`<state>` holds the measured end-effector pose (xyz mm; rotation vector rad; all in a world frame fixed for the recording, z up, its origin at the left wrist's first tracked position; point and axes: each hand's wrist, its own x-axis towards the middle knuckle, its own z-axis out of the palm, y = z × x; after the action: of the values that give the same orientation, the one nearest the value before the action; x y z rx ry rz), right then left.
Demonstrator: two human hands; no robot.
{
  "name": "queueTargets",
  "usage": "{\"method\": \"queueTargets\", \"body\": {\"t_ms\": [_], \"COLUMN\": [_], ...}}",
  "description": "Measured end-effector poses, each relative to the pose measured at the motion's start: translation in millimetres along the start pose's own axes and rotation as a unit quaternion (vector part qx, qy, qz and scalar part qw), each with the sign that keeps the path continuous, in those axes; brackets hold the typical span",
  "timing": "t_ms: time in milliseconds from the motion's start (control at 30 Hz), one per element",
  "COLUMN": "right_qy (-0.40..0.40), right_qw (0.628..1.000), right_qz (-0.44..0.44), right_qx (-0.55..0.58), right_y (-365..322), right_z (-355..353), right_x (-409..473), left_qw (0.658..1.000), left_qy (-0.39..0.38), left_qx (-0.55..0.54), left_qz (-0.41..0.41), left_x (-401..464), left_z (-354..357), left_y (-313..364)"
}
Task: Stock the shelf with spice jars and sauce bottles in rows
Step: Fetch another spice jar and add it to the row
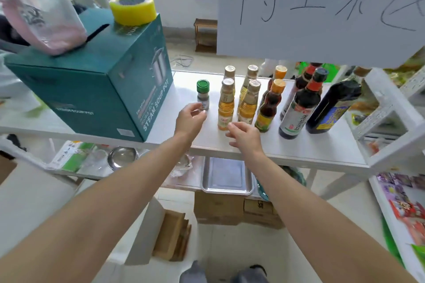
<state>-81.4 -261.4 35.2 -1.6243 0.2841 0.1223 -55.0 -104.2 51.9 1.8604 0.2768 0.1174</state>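
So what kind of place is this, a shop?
Probably a small shop or stockroom: white metal shelves hold rows of glass sauce bottles, a boxed teal soup pot, and colourful packaged goods on the next rack.

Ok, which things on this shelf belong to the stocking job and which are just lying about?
Job:
spice jar with the green lid
pale oil bottles
orange-capped sauce bottles
dark sauce bottles
shelf

Lying about:
soup pot box
yellow tape roll
plastic bag
paper sign
metal tray below
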Motion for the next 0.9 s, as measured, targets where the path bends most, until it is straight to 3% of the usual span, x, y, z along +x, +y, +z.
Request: {"method": "queueTargets", "body": {"t_ms": [400, 667, 900], "right_qy": [-0.053, -0.073, -0.07], "right_qw": [0.995, 0.99, 0.99], "right_qz": [0.064, 0.064, 0.053], "right_qx": [-0.059, -0.098, -0.107], "right_y": [37.0, 49.5, 54.5], "right_z": [7.7, 7.2, 7.5], "right_x": [43.3, 62.9, 62.5], "left_qw": [0.994, 0.992, 0.996], "left_qy": [-0.024, -0.053, -0.015], "left_qx": [0.103, 0.106, 0.081], "left_qz": [0.015, 0.034, 0.047], "left_x": [113.1, 149.2, 146.6], "left_z": [4.8, 15.4, 21.1], "left_y": [-10.3, -14.6, -21.3]}}
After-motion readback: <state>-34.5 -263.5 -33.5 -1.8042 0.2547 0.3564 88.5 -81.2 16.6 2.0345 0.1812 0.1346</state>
